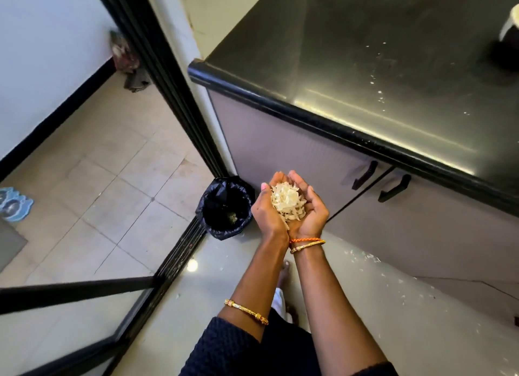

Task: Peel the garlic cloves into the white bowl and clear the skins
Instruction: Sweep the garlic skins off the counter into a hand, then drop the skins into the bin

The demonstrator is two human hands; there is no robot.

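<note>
Down on the tiled floor at far left sits a pair of blue slippers [12,204], and along the wall a crumpled cloth [126,56] lies by the black door frame [168,75]. Moving right, a small bin [226,207] lined with a black bag stands in the corner where frame meets cabinet, mouth wide. Just beside it, the left hand [266,209] and right hand [307,209] are pressed side by side, palms up, fingers curled into one cup around a heap of garlic skins [288,204]. Skins are cradled between both palms, raised above the floor, just right of the bin. Gold bangles and an orange thread circle the wrists. Farther right, grey cabinet doors [323,156] with black handles, then the dark countertop [379,66] speckled with pale flecks, and scattered skin bits on the floor below. At the far right edge, a white bowl [509,25] peeks in, blurred.
</note>
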